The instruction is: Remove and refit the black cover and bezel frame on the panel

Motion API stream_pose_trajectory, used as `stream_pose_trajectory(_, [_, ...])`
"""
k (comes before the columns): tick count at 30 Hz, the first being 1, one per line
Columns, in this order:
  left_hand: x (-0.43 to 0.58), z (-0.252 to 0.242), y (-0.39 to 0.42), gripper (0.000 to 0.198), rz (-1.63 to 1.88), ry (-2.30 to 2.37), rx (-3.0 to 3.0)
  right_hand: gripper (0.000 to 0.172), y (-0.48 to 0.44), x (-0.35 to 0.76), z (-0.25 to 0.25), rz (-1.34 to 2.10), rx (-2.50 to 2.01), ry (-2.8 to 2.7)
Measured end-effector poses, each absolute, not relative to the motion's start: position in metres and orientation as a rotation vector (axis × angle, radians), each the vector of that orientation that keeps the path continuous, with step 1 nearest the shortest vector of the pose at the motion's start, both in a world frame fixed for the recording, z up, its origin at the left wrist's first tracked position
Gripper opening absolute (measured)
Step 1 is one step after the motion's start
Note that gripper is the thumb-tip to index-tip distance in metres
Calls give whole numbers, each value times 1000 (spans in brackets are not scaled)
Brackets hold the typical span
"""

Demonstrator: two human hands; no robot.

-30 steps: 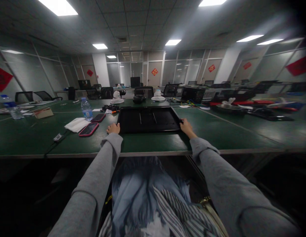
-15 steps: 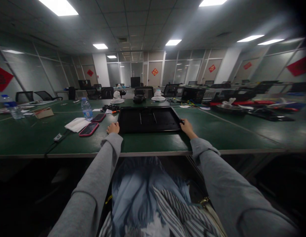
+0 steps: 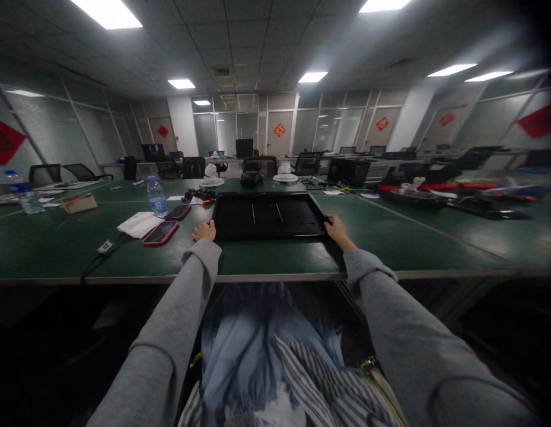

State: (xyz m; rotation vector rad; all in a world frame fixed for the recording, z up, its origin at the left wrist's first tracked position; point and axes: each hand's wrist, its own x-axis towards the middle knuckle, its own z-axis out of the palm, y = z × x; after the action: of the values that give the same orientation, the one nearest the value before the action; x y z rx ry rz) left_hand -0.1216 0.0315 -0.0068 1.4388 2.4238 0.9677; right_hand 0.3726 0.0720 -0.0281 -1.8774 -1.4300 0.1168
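Note:
A flat black tray (image 3: 268,216) lies on the green table (image 3: 275,255) straight ahead of me. My left hand (image 3: 204,230) grips the tray's near left corner, fingers curled round the rim. My right hand (image 3: 336,228) holds the near right corner the same way. Both arms reach out in grey sleeves. The tray rests flat on the table and shows a few thin pale lines on its inner surface.
Left of the tray lie two phones in red cases (image 3: 160,232), a white folded cloth (image 3: 139,224) and a water bottle (image 3: 156,196). Small white fans (image 3: 284,173) and black gear stand behind it. Cluttered equipment (image 3: 417,196) covers the right table. Office chairs line the back.

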Motion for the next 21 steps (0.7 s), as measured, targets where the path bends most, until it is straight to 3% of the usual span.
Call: stream_pose_trajectory(21, [-121,-6,30,44,968,2411,1443,45,75,373,-28,113,-1892,-1425])
